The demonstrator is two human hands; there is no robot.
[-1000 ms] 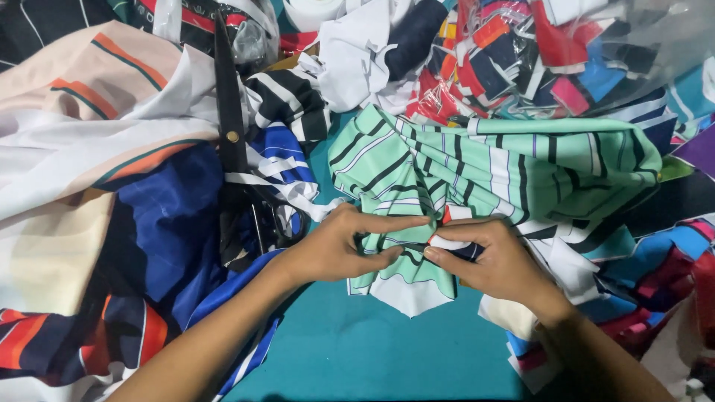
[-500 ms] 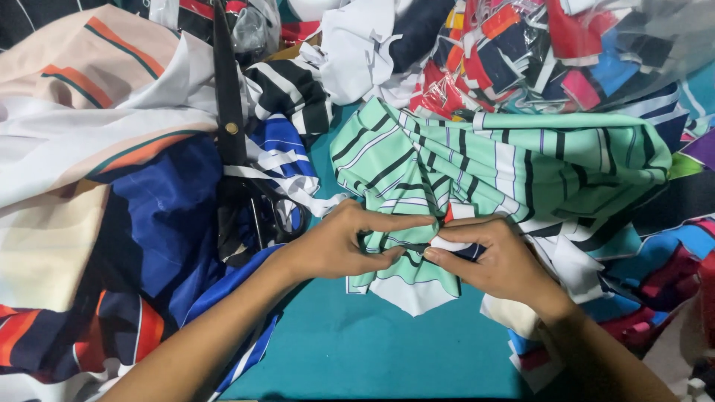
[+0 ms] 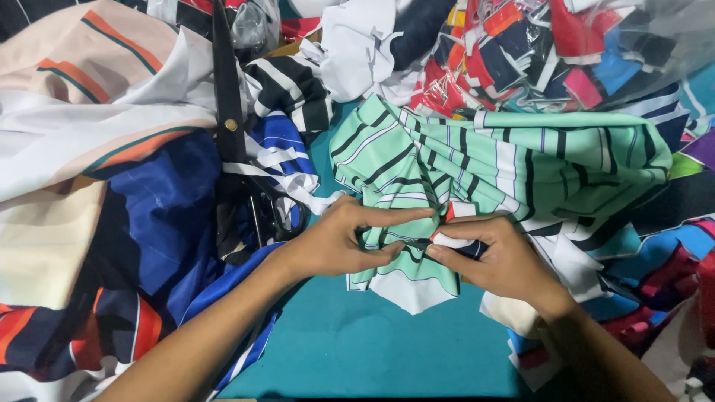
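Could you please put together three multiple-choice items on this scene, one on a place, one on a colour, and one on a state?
1. Where do the black scissors lie?
A. on the cloth pile left of the hands
B. in the right hand
C. on the bare teal table near the bottom edge

2. What colour is the striped cloth that the hands are working on?
A. orange
B. mint green
C. purple

3. What are the left hand and right hand doing?
A. both lie flat and open on the table
B. only the left touches cloth
C. both pinch the gathered cloth between them

Answers: 1 A, the scissors rest on the blue and white cloth, clear of both hands. 2 B, it is mint green with black and white stripes. 3 C, fingertips of both hands close on the bunched cloth over the teal table.
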